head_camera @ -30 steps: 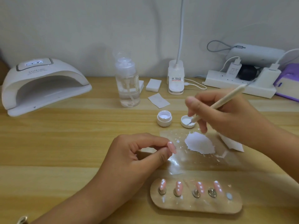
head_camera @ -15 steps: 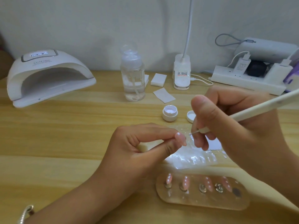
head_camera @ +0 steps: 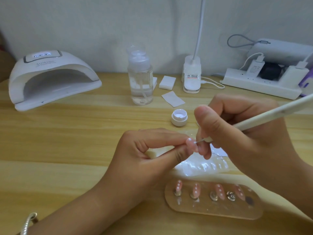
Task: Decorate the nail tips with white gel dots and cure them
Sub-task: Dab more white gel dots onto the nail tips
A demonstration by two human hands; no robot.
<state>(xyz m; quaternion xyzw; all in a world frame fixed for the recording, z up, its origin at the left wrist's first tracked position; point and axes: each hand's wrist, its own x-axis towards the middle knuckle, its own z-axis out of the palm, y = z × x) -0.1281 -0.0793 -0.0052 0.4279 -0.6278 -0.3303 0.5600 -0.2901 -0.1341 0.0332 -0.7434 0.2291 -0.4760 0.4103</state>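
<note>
At frame centre the left hand [head_camera: 152,155] pinches a pink nail tip [head_camera: 192,144], face up, so the dotting pen [head_camera: 271,114] gripped pencil-style in the right hand [head_camera: 245,133] can reach it. The open white gel pot [head_camera: 179,117] sits just above; dotted tips [head_camera: 196,189] wait lower right on their stand [head_camera: 211,212].

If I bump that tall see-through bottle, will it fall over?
Probably fairly easily: the bottle is tall and narrow, with a wide pump cap on top. The liquid sits low in it, which likely steadies it a bit. Its clear smooth wall may be slippery to grab.
</note>
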